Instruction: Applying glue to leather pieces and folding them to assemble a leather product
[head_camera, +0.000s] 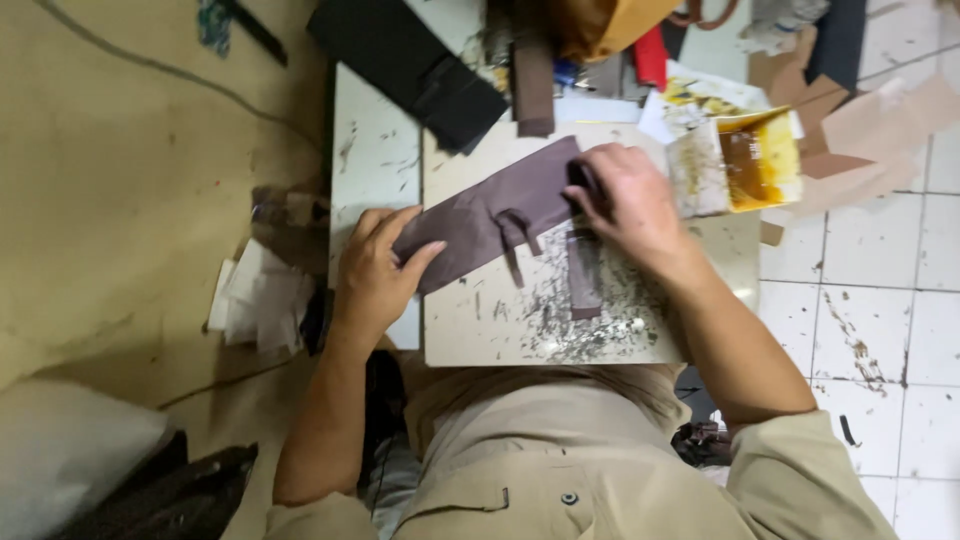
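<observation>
A pale work board (470, 330) lies on a low white table (375, 150), its near right part smeared with dark scrape marks. Just past the board's far right corner stands an open yellow glue tin (755, 160) with a stained label. At the table's far edge lie a black folded sheet (410, 65), a dark brown strip (533, 80), a red piece (651, 55) and an orange-brown bag (605, 25). Tan and brown offcuts (860, 130) lie on the white tiled floor (880, 310) to the right. Off the table's left edge, folded white papers (255, 295) rest on a beige mat (130, 190).
</observation>
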